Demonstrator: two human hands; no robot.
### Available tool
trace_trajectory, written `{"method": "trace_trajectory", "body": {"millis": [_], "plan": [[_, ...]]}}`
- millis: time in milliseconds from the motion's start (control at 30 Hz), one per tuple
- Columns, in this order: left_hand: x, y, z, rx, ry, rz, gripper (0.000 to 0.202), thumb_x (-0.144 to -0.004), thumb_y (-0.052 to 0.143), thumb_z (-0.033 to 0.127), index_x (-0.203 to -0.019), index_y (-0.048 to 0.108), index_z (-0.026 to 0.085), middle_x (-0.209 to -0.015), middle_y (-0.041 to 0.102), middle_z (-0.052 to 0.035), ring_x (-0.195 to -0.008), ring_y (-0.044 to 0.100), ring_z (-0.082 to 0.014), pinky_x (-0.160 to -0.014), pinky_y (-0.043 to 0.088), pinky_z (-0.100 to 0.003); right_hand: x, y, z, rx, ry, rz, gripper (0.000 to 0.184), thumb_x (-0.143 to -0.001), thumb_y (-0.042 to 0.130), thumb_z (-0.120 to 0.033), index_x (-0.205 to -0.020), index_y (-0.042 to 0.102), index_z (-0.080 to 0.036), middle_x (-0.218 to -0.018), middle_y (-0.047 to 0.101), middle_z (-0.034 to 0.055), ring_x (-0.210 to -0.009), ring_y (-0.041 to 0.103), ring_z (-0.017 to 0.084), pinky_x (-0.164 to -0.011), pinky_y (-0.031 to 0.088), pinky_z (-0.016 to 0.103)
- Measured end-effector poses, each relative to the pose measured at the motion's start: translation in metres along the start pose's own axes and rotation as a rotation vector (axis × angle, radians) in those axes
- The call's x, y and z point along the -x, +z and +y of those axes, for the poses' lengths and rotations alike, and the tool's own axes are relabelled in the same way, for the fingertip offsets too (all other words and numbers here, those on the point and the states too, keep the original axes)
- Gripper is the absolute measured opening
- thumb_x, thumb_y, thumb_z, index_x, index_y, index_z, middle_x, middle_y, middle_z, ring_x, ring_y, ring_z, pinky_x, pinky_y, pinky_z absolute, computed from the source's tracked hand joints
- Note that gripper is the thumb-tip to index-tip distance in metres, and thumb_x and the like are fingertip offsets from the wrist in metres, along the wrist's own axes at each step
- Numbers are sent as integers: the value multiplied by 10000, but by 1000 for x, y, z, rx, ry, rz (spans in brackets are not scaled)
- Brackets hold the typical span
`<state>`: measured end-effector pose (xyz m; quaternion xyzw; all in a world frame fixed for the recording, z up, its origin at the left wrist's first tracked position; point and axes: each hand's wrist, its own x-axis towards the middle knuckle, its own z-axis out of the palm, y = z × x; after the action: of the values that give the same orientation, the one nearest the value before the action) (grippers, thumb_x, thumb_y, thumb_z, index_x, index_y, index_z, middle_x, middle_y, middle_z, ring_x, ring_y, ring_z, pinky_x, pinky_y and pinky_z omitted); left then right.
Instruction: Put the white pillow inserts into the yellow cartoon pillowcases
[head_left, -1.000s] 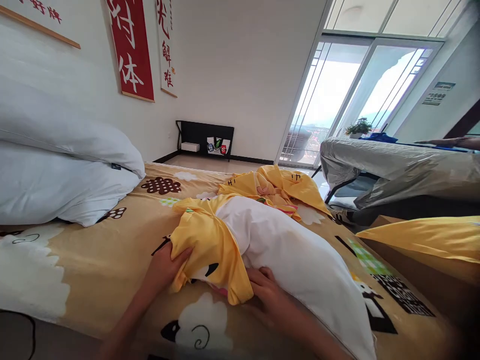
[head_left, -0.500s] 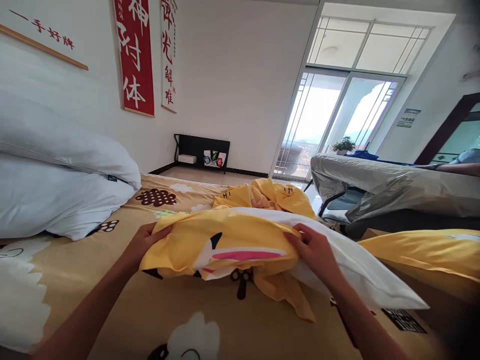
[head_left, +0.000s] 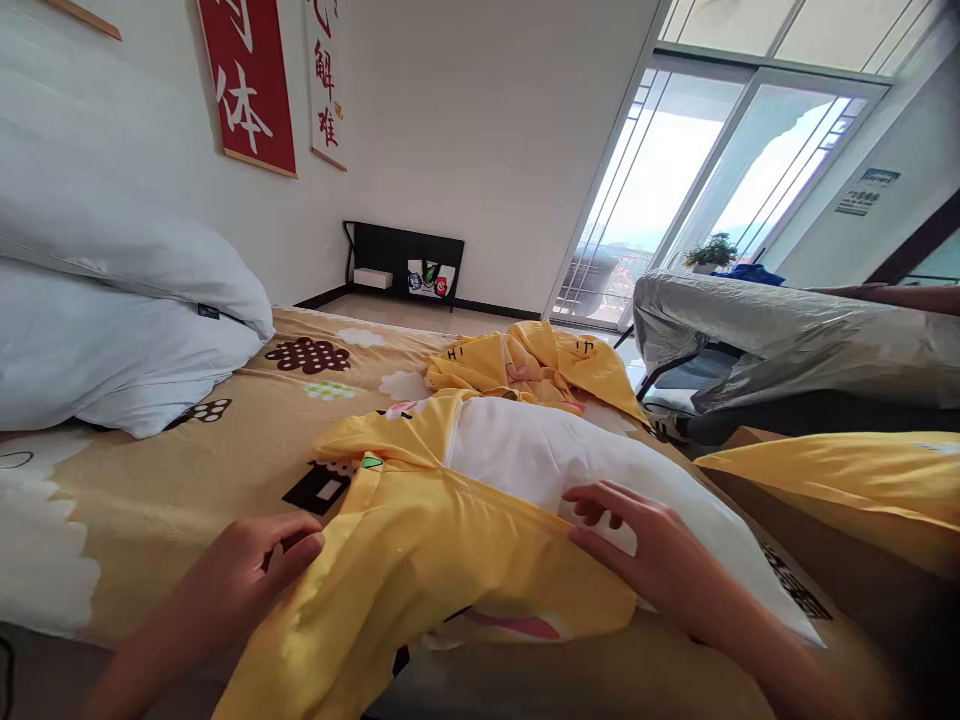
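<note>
A yellow pillowcase (head_left: 450, 540) lies on the bed, partly over a white pillow (head_left: 540, 450). Its near part drapes forward, with a pink patch on the lower side. My left hand (head_left: 247, 575) hovers beside the left side of the case, fingers curled with a gap to the thumb, holding nothing. Over the pillow, at the edge of the yellow cloth, is my right hand (head_left: 652, 545), its fingers loosely bent and apart. The pillow's right corner points toward the lower right. How far the pillow reaches under the case is hidden.
Another crumpled yellow cloth (head_left: 540, 360) lies behind. White pillows (head_left: 135, 330) are stacked at left on the patterned bedsheet (head_left: 247, 480). A yellow pillow (head_left: 847, 480) rests on a cardboard box at right. A plastic-covered table (head_left: 780, 330) stands beyond; someone's arm (head_left: 892, 297) rests there.
Both hands have let go of the yellow pillowcase. Its near part has dropped toward me, uncovering more white pillow. My left hand has moved down and nearer. The view has tilted down.
</note>
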<state>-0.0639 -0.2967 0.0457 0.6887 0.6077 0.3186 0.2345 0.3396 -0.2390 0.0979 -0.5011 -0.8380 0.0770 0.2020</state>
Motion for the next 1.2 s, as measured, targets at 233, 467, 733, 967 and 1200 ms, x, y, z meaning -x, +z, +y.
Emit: {"method": "trace_trajectory", "body": {"millis": [233, 467, 733, 967, 1200], "plan": [[-38, 56, 26, 271, 26, -155, 412, -776, 594, 574, -742, 665, 170, -720, 648, -34, -683, 561, -179, -591, 395, -230, -6, 66, -74, 68, -515, -9, 186, -934, 523, -270, -1075, 623, -202, -955, 656, 64, -877, 591, 193, -821, 463, 343], [-42, 39, 29, 936, -186, 278, 417, -615, 763, 531, -637, 579, 157, -614, 546, 15, -572, 501, -119, -536, 434, -212, -37, 124, -95, 69, -578, -219, 648, -839, 666, -392, -1386, 423, -144, -1236, 577, 110, -1140, 520, 240, -991, 398, 369], [-40, 24, -45, 559, -297, 396, 535, -591, 695, 669, -567, 513, 167, -545, 429, 40, -526, 391, -99, -451, 326, -193, -3, 82, -59, 10, -600, -273, 672, -904, 571, -402, -1491, 292, -231, -1532, 338, 92, -1407, 296, 231, -1146, 253, 406], [-39, 15, -83, 296, -365, 50, 596, -670, 535, 775, -687, 657, 192, -703, 652, -37, -725, 602, -224, -613, 477, -266, 41, 25, 29, -46, 41, -95, 338, -912, 521, -464, -1150, 662, -268, -1207, 648, 80, -1085, 616, 252, -908, 510, 375], [-74, 66, 4, 295, -144, -88, 570, -578, 768, 509, -1065, 671, 230, -1180, 679, -87, -1127, 603, -338, -975, 467, -434, 23, 108, 1, 82, -172, -203, 247, -779, 574, -149, -985, 706, -186, -1102, 672, 132, -1030, 611, 265, -909, 469, 377]]}}
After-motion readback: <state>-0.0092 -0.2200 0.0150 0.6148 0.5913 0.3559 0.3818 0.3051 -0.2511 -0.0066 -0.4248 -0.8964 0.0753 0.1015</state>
